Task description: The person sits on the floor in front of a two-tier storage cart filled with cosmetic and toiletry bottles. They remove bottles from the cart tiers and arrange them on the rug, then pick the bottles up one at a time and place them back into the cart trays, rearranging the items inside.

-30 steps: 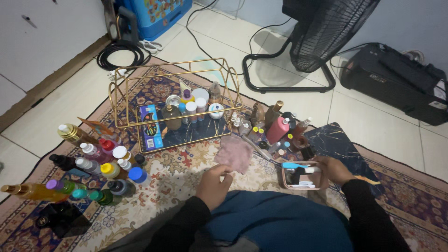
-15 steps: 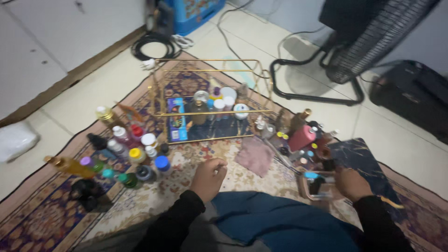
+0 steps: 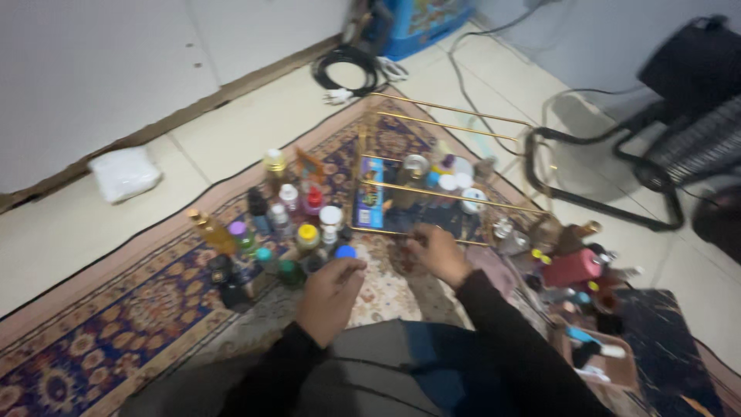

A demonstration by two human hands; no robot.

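- Where a patterned red and blue woven rug (image 3: 116, 340) covers the floor, a gold wire rack (image 3: 440, 166) stands.
- Right hand (image 3: 437, 252), grip half-curled and empty, touches the rack's front edge.
- Left hand (image 3: 328, 297), grip loosely curled, hovers beside a small blue-capped bottle (image 3: 346, 252).

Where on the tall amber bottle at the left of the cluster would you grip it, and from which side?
Grip the amber bottle around its body from the left, where open rug lies; other bottles crowd its right. It leans, so a side grasp probably suits it better than one from above.
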